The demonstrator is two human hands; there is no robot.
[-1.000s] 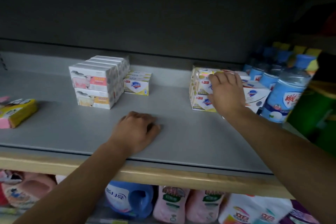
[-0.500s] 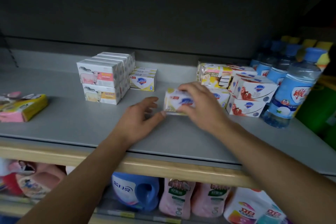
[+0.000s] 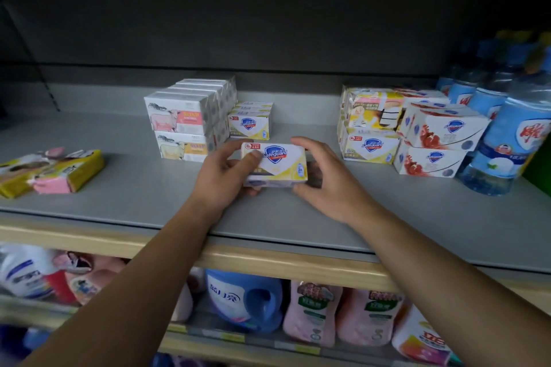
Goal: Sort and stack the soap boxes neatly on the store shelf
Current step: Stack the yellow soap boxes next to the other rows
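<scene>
Lower frame: bottom shelf row of detergent bottles [image 3: 244, 301] and pink refill pouches [image 3: 313, 313], not part of this job.

Centre frame: both hands on one yellow Safeguard box [image 3: 275, 164], held just above the grey shelf [image 3: 417, 232]. Left hand [image 3: 222, 179] grips its left end, thumb over the top face. Right hand [image 3: 325, 179] cups the right end, fingers curled round it. Box is white/yellow with a blue shield logo and a red price tag; corners look square, no crush visible.

Behind it: small yellow Safeguard stack [image 3: 250, 122], likely destination, right beside the two-tier sheep-print boxes [image 3: 185, 125], which look tidy.

Right of centre: mixed pile [image 3: 369, 125] of yellow boxes plus red-print Safeguard boxes [image 3: 438, 140], askew and unsorted. Water bottles [image 3: 512, 134] at far right.

Left edge: loose yellow/pink packs [image 3: 50, 170].

Judgement: early-to-mid; most sorting remains.
</scene>
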